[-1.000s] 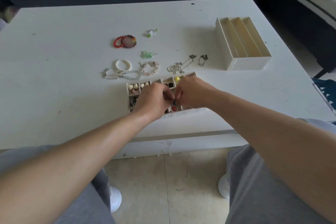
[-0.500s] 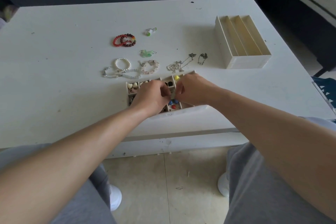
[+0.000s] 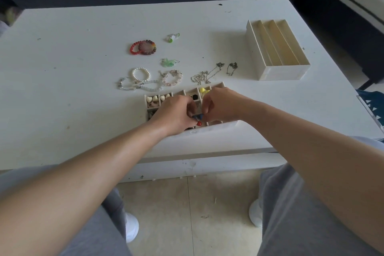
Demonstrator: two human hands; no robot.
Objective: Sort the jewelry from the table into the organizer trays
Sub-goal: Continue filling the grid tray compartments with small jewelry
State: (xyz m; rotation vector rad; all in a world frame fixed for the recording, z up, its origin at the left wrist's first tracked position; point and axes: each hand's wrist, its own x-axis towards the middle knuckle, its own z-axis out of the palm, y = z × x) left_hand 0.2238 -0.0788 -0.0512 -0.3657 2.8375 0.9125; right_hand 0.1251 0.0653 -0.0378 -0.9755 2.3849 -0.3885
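Left hand (image 3: 174, 114): over the middle of the compartment tray (image 3: 220, 85), fingers curled inward, tips pinching a small blue piece (image 3: 197, 117).
Right hand (image 3: 222, 106): just beside the left, fingers likewise curled, tips meeting the same blue piece from the other side.
Blue piece: held between both hands' fingertips, above the tray's near row; a red bead (image 3: 199, 123) lies in the cell just below it.
Compartment tray: near the front edge of the white table (image 3: 62, 68), largely covered by the hands; cream hearts (image 3: 151, 98) fill its far-left cells, and a black piece (image 3: 194, 97) and yellow beads (image 3: 202, 90) its far-right cells.
Loose jewelry: on the table beyond the tray are a pearl bracelet (image 3: 140, 75), clear bracelet (image 3: 137, 85), pink bracelet (image 3: 173, 78), silver chains (image 3: 204, 76), green earrings (image 3: 168, 62) and red bead bracelet (image 3: 143, 47).
Slotted organizer (image 3: 276, 50): far right, three long slots, well apart from both hands.
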